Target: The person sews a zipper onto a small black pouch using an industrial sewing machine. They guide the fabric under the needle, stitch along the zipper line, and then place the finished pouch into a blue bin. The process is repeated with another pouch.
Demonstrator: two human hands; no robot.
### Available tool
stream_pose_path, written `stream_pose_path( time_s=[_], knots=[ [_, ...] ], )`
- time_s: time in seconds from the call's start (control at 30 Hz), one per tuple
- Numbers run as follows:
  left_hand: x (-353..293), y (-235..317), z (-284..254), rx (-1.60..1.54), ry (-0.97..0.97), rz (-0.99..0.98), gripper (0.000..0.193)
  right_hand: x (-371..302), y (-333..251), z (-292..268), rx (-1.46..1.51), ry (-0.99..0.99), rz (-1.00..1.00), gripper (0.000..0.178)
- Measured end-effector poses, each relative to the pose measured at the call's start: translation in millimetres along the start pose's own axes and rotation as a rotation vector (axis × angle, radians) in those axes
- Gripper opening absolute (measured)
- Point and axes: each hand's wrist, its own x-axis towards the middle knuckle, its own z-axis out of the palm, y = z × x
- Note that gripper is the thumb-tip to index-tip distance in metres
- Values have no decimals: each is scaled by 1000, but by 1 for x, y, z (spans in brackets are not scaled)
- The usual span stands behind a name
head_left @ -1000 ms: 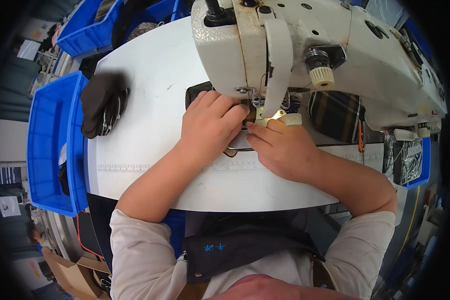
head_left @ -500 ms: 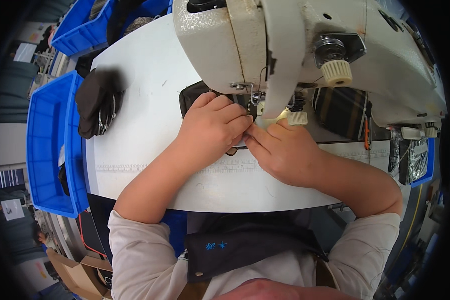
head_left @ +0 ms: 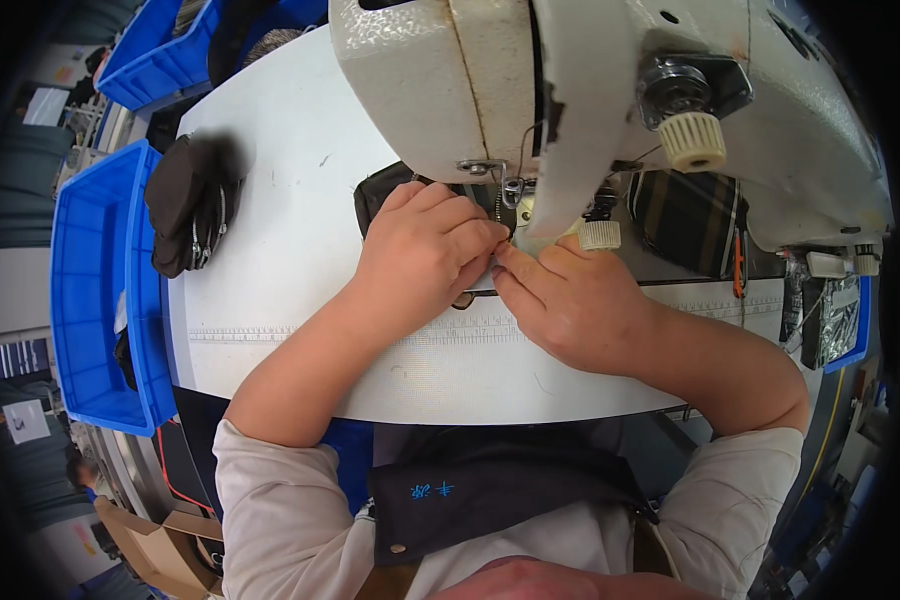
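My left hand [head_left: 425,250] is closed, thumb and fingers pinched at the edge of a dark fabric piece [head_left: 378,192] beneath the sewing machine's needle area. My right hand [head_left: 570,300] meets it there, fingertips drawn together on the same edge, right beside the presser foot [head_left: 511,190]. Much of the fabric is covered by my hands and the machine head [head_left: 435,90]. A small metal ring or tab [head_left: 462,300] shows below my left fingers. What exactly lies between the fingertips is hidden.
A dark striped fabric piece [head_left: 682,225] lies right of the needle, next to orange-handled snips [head_left: 739,262]. Dark fabric pouches with zippers [head_left: 192,205] are piled on the left of the white table [head_left: 270,270]. A blue bin [head_left: 95,290] stands beyond the left edge.
The view has shifted slightly, so the machine appears a little larger and higher. My hands keep the same pinch on the fabric, with hardly any movement.
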Motion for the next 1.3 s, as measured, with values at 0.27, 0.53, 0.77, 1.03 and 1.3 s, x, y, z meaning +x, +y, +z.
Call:
stream_pose_path(
  time_s=[0.27,0.53,0.77,1.03,1.3],
  knots=[
    [5,-8,-2,-266,-42,-72,17,2,-1,1,-4,-44,16,33],
    [4,-11,-1,-344,-96,-111,13,2,0,-2,3,-50,9,35],
    [4,-13,3,-342,-72,-121,14,4,1,-4,16,-41,37,35],
    [8,-15,1,-367,-86,-180,17,7,5,-5,-14,-8,63,33],
    [6,-12,1,-181,-70,-48,20,7,1,-2,25,18,54,33]
  ],
)
